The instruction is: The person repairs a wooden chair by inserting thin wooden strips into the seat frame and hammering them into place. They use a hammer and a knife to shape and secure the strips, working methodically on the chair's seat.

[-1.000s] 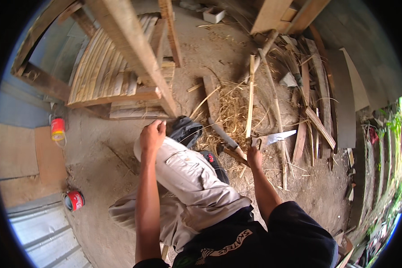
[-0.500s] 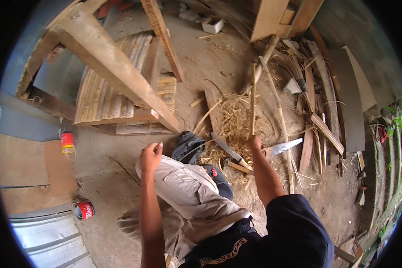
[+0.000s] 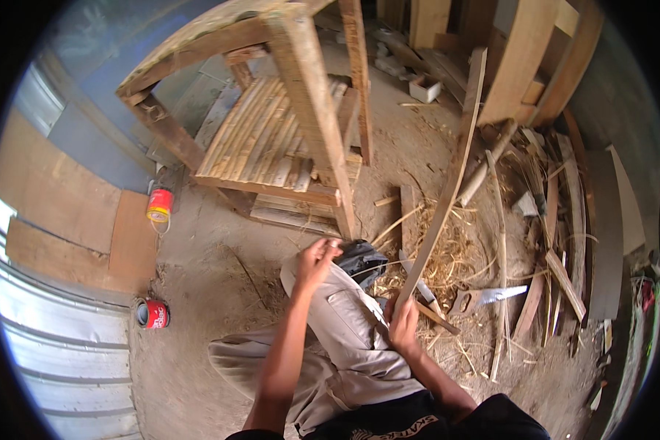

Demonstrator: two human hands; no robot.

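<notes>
The bare dirt floor (image 3: 220, 293) carries a slatted wooden frame (image 3: 271, 139), two red cans (image 3: 159, 204) well apart near the left wall, a heap of straw-like shavings (image 3: 447, 257), a handsaw (image 3: 488, 297) beside it, and scattered wood offcuts (image 3: 557, 220) at right.

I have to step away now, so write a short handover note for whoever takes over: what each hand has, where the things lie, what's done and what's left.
Right hand: closed round the lower end of a long bamboo strip, which slants up and away toward the leaning boards.
Left hand: raised over the knee, fingers loose; it holds nothing that can be made out.
Things: the handsaw lies on the ground right of the strip, in the pile of shavings. The slatted wooden frame stands ahead. Two red cans sit on the ground to the left.
Done: shavings show earlier trimming.
Left: cannot tell how much of the strip is worked.
</notes>
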